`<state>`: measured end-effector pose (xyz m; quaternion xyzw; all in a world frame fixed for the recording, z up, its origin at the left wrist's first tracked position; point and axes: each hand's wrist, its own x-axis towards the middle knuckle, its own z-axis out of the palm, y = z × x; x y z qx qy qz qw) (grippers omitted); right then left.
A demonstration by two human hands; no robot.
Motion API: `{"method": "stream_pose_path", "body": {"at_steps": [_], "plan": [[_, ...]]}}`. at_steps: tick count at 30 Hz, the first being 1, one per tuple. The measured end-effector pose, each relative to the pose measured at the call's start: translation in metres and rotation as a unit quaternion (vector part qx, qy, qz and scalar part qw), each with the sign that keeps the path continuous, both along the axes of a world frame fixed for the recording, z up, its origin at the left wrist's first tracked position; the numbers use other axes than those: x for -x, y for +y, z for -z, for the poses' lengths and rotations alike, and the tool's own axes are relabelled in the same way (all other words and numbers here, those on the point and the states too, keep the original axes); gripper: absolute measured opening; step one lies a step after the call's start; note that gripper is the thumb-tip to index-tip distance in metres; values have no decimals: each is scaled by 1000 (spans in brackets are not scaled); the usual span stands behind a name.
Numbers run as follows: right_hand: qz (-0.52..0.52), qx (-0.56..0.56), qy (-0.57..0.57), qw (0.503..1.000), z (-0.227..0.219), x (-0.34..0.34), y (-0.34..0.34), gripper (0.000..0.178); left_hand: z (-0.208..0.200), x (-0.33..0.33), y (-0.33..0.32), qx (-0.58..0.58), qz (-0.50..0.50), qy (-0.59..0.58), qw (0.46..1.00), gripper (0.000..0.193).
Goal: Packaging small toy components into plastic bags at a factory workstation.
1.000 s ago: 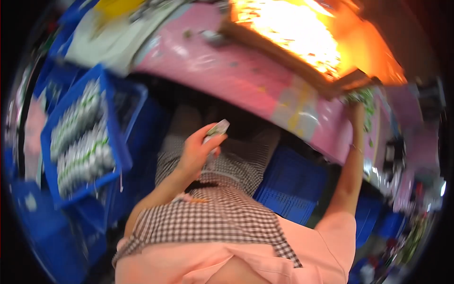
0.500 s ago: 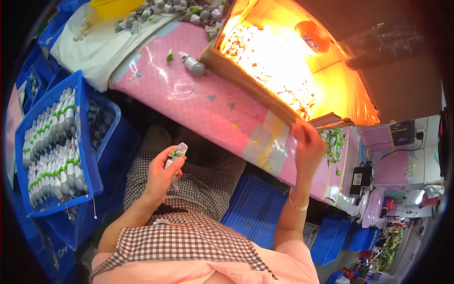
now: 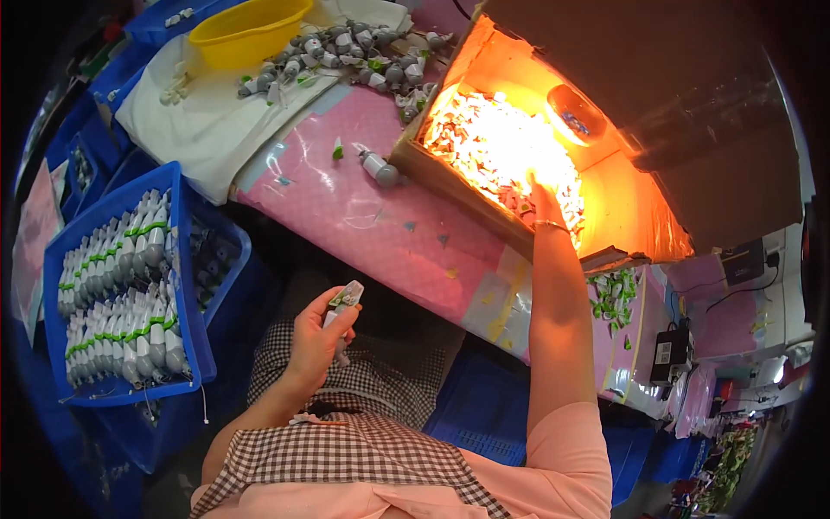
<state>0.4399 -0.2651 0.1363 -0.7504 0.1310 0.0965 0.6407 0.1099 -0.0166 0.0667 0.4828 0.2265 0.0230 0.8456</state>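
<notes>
My left hand is closed around a small grey-and-white plastic piece with a green part on it, held up above my lap. My right arm reaches over the front wall of a cardboard box. Inside that brightly lit box, my right hand is at a heap of small pieces. Glare washes out its fingers, so whether they grip anything is hidden. On the pink table surface, a single grey-and-white bulb-shaped piece lies beside the box, near a small green-and-white piece.
To the left, a blue crate holds rows of grey-white-green pieces. More such pieces are heaped at the back near a yellow basin. An orange bowl sits inside the box. Green-and-white parts lie right of it.
My right hand has gone from the box's front right corner forward into the heap inside. My left hand still holds its piece. The whole view has shifted slightly.
</notes>
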Motion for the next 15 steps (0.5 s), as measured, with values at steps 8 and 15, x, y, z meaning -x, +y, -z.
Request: {"method": "stream_pose_path", "body": {"at_steps": [8, 15], "plan": [[-219, -248, -60, 942, -6, 143, 64, 28, -1, -3, 13, -41, 6, -7, 999, 41], [-316, -185, 23, 930, 50, 223, 98, 26, 7, 7, 3, -233, 32, -29, 972, 33]]}}
